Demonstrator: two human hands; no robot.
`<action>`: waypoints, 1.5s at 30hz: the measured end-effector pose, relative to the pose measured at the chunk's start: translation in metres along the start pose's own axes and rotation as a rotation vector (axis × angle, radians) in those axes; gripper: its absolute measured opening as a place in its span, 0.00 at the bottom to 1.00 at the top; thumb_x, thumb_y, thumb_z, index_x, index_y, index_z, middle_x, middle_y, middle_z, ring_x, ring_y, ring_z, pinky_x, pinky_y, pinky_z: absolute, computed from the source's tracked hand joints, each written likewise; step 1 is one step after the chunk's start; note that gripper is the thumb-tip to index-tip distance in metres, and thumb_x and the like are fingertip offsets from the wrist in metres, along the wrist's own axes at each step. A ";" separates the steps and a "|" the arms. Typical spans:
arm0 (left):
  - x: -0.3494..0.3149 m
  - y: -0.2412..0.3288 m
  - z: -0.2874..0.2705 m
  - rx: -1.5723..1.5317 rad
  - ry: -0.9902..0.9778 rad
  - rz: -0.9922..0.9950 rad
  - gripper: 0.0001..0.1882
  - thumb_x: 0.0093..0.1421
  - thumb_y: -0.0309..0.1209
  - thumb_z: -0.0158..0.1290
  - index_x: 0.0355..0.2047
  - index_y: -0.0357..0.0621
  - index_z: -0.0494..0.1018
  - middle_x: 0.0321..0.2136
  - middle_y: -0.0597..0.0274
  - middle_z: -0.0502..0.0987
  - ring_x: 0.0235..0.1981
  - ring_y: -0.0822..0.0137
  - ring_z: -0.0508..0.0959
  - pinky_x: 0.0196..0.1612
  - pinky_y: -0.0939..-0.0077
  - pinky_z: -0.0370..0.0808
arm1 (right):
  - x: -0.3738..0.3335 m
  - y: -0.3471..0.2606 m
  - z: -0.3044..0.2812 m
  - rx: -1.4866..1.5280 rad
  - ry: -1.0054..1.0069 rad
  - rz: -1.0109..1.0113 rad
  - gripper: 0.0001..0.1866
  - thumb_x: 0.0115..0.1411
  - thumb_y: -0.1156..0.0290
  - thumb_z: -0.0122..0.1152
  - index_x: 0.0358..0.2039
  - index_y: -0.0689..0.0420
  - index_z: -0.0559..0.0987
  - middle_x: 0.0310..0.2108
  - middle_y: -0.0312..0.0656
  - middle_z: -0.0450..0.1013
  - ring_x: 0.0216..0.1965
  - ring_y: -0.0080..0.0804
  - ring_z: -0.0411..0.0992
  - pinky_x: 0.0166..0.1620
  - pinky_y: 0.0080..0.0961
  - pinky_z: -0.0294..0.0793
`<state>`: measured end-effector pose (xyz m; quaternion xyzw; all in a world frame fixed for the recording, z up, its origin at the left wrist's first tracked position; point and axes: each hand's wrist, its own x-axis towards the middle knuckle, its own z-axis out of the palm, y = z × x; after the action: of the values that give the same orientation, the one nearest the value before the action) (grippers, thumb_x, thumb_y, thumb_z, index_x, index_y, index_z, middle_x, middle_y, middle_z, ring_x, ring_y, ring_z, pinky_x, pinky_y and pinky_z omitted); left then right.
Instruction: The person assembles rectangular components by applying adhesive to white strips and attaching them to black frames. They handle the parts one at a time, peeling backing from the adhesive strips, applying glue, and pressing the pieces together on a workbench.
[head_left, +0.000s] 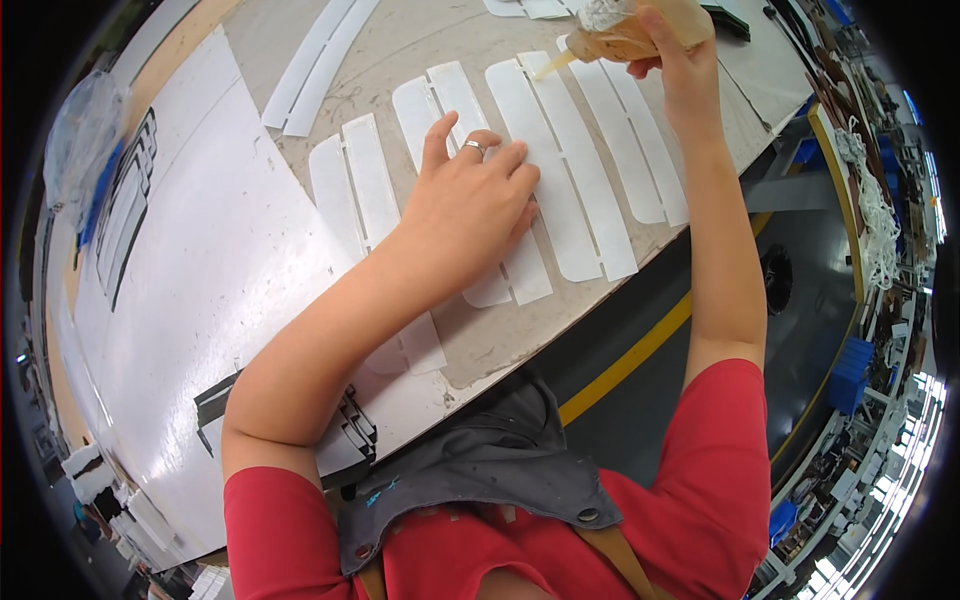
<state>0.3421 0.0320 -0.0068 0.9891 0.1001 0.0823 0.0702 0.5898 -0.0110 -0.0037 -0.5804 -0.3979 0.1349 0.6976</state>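
My right hand is wrapped round a clear squeeze bottle of amber liquid, held tilted at the top. Its thin yellowish nozzle points down at the far end of a white pair of strips; whether it touches cannot be made out. My left hand rests with bent, spread fingers over the neighbouring white strips, partly hiding them, and holds nothing. A ring is on one finger. More white strip pairs lie on either side, one pair to the right and another to the left.
The strips lie on a worn grey board on a white table. Black-edged pieces lie at the left, near a clear plastic bag. More such pieces sit under my left forearm. A yellow floor line runs beyond the table edge.
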 end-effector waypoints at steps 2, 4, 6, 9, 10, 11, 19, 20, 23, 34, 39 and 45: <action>0.000 0.001 0.000 -0.001 0.012 0.003 0.13 0.54 0.33 0.51 0.40 0.45 0.70 0.45 0.63 0.71 0.52 0.61 0.67 0.60 0.52 0.47 | -0.005 0.004 -0.025 -0.100 -0.119 -0.036 0.19 0.55 0.59 0.59 0.42 0.58 0.69 0.29 0.36 0.71 0.22 0.21 0.69 0.19 0.16 0.65; 0.000 0.001 0.001 0.003 0.018 0.002 0.13 0.54 0.33 0.51 0.40 0.45 0.70 0.45 0.63 0.71 0.51 0.61 0.67 0.60 0.52 0.47 | -0.011 0.000 -0.037 -0.124 -0.189 -0.032 0.20 0.56 0.57 0.58 0.40 0.60 0.70 0.29 0.37 0.71 0.22 0.22 0.69 0.18 0.17 0.65; 0.000 0.002 0.001 0.011 0.020 -0.003 0.13 0.54 0.33 0.51 0.40 0.45 0.70 0.45 0.63 0.71 0.51 0.61 0.67 0.60 0.52 0.47 | -0.026 -0.008 -0.045 -0.073 -0.210 0.007 0.19 0.56 0.59 0.58 0.39 0.61 0.70 0.28 0.36 0.70 0.22 0.21 0.69 0.18 0.16 0.65; 0.002 0.002 0.001 0.019 0.022 0.010 0.13 0.54 0.33 0.51 0.40 0.45 0.71 0.46 0.62 0.72 0.51 0.62 0.67 0.60 0.53 0.47 | -0.053 -0.015 -0.063 -0.065 -0.150 0.060 0.22 0.55 0.58 0.60 0.42 0.62 0.69 0.30 0.37 0.70 0.23 0.21 0.69 0.17 0.17 0.63; 0.001 0.002 0.001 0.023 0.026 0.007 0.13 0.54 0.32 0.51 0.40 0.44 0.71 0.46 0.62 0.72 0.51 0.62 0.67 0.60 0.53 0.47 | -0.062 -0.024 -0.063 -0.056 -0.169 0.080 0.23 0.53 0.58 0.61 0.42 0.61 0.69 0.31 0.36 0.70 0.26 0.22 0.69 0.21 0.19 0.66; 0.001 0.002 0.001 0.027 0.031 0.005 0.13 0.54 0.32 0.51 0.40 0.44 0.71 0.46 0.62 0.72 0.51 0.62 0.67 0.60 0.53 0.47 | -0.071 -0.035 -0.061 -0.047 -0.188 0.100 0.24 0.51 0.58 0.63 0.43 0.60 0.69 0.33 0.36 0.70 0.29 0.24 0.70 0.25 0.20 0.69; 0.001 0.003 0.001 0.007 0.067 0.033 0.12 0.55 0.32 0.50 0.39 0.43 0.72 0.45 0.60 0.73 0.50 0.61 0.69 0.60 0.54 0.47 | -0.130 -0.068 -0.079 -0.048 -0.149 -0.105 0.45 0.34 0.53 0.75 0.49 0.61 0.64 0.43 0.37 0.66 0.45 0.26 0.65 0.45 0.24 0.67; 0.001 0.003 0.001 0.008 0.066 0.033 0.12 0.55 0.32 0.50 0.39 0.43 0.72 0.45 0.60 0.73 0.50 0.61 0.69 0.60 0.54 0.47 | -0.136 -0.072 -0.079 -0.087 -0.131 -0.107 0.49 0.29 0.50 0.77 0.49 0.60 0.64 0.43 0.38 0.65 0.45 0.26 0.65 0.45 0.24 0.67; -0.001 0.002 0.001 0.016 0.061 0.027 0.12 0.56 0.32 0.50 0.39 0.43 0.72 0.45 0.60 0.73 0.50 0.61 0.69 0.60 0.54 0.46 | -0.149 -0.074 -0.089 -0.249 -0.169 -0.196 0.56 0.20 0.45 0.79 0.49 0.60 0.63 0.43 0.38 0.65 0.45 0.27 0.65 0.46 0.24 0.67; 0.003 0.005 -0.001 0.031 0.025 0.015 0.12 0.55 0.32 0.50 0.39 0.43 0.72 0.46 0.60 0.72 0.50 0.61 0.68 0.60 0.54 0.46 | -0.114 -0.070 -0.090 -0.223 0.103 -0.298 0.41 0.45 0.52 0.67 0.52 0.63 0.61 0.44 0.42 0.66 0.46 0.32 0.66 0.49 0.31 0.67; 0.000 0.005 0.000 0.054 0.043 0.015 0.12 0.54 0.31 0.51 0.39 0.43 0.72 0.46 0.60 0.72 0.50 0.60 0.68 0.60 0.53 0.47 | -0.041 -0.034 -0.029 -0.231 0.061 -0.282 0.22 0.55 0.61 0.60 0.44 0.62 0.67 0.35 0.40 0.69 0.25 0.24 0.70 0.26 0.19 0.70; 0.001 0.003 0.006 0.014 0.138 0.051 0.09 0.52 0.31 0.52 0.32 0.41 0.71 0.42 0.58 0.72 0.48 0.58 0.71 0.59 0.47 0.49 | -0.007 -0.005 0.010 0.002 -0.072 -0.238 0.25 0.51 0.74 0.64 0.47 0.56 0.62 0.31 0.35 0.68 0.24 0.16 0.66 0.21 0.13 0.66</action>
<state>0.3448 0.0287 -0.0121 0.9838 0.0799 0.1513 0.0539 0.5768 -0.0100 -0.0022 -0.5233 -0.4886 0.0724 0.6944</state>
